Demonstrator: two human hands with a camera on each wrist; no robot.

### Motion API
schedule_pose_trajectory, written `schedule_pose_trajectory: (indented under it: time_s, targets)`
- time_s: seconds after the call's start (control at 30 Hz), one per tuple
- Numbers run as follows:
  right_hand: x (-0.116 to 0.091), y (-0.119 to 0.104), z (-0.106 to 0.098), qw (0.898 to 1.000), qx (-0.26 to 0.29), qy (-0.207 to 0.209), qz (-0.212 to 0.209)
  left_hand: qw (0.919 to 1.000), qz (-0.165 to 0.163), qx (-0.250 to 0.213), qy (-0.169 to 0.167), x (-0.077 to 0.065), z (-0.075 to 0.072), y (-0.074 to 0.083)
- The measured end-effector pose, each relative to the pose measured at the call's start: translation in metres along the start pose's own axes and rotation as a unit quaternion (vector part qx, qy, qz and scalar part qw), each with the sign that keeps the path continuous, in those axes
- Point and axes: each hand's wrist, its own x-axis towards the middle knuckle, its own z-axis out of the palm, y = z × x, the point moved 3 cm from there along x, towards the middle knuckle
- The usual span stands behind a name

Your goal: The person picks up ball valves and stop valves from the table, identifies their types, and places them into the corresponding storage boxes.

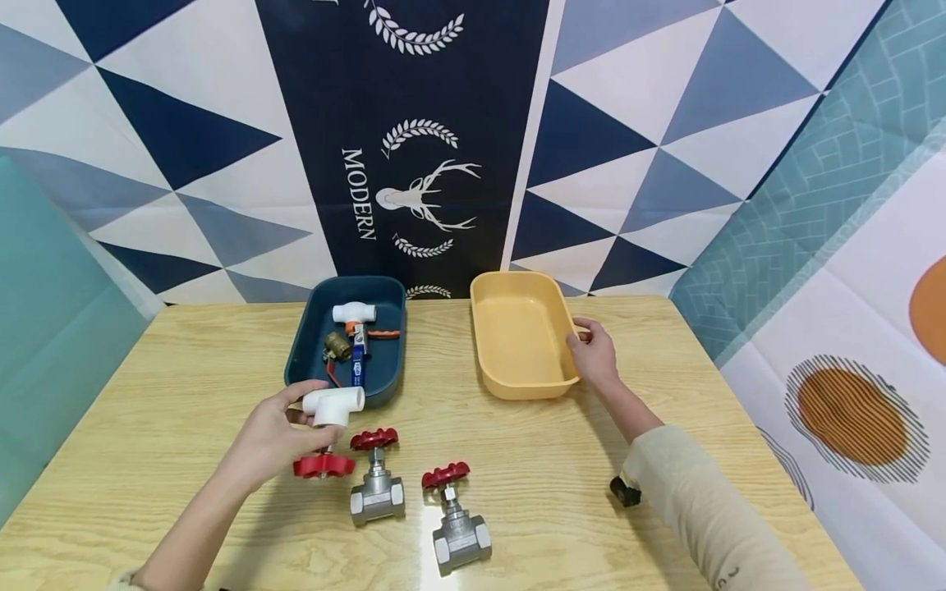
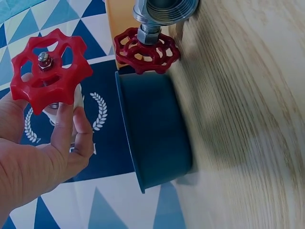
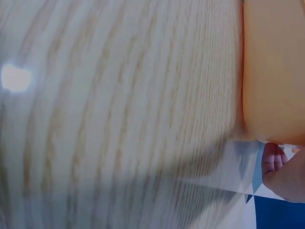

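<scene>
Head view has the left hand (image 1: pixel 275 437) pinching the white valve (image 1: pixel 334 404) at lower left, while the right hand (image 1: pixel 595 353) grips the rim of the yellow bin (image 1: pixel 526 392), right of centre. Good handling probably means steadying that bin and keeping the red handwheel (image 1: pixel 323 466) clear of the metal valves (image 1: pixel 378 499) beside it.

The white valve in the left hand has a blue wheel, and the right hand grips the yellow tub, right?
Not quite: the left wrist view shows a red wheel, not blue. The white valve is in the left hand, and the right hand grips the yellow tub.
</scene>
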Motion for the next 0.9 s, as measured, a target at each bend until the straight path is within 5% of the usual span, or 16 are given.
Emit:
schedule_pose_trajectory:
  time_s: [0.9]
  targets:
    - [0.000,0.001,-0.001,1.000,0.007,0.004,-0.005,0.9988,0.042,0.023,-0.010,0.018,0.002,0.026]
